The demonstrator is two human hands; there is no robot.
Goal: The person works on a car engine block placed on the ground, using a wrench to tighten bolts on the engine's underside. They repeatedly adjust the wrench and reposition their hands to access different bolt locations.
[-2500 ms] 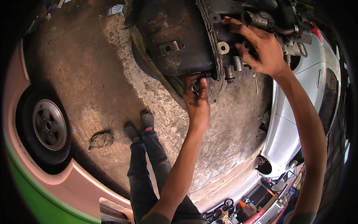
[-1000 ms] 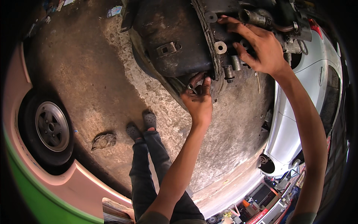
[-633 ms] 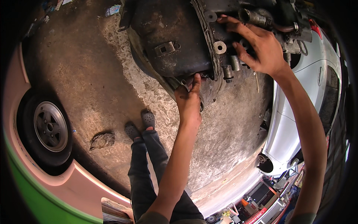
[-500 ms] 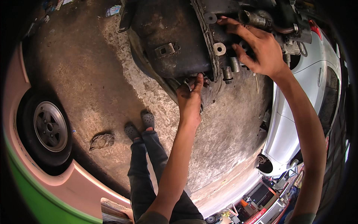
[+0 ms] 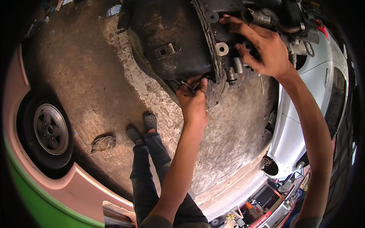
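Observation:
My left hand is closed at the lower edge of a dark, greasy oil pan, thumb pointing up. A slim metal tool that looks like a spanner shows at its fingers, mostly hidden by the hand. What the fingertips touch under the pan's edge cannot be made out. My right hand lies with fingers spread on the engine block, right of the pan's flange. Beside its fingertips are a dark round boss and a pale washer-like boss.
Metal pipe stubs and a hose with a clamp stick out near my right hand. A silver car stands at the right. At the left is a pinkish car body with a wheel. A flattened scrap lies on the concrete floor.
My left hand has moved slightly up and left, closer under the pan's edge, and the tool has tilted with it. The right hand stays nearly in place.

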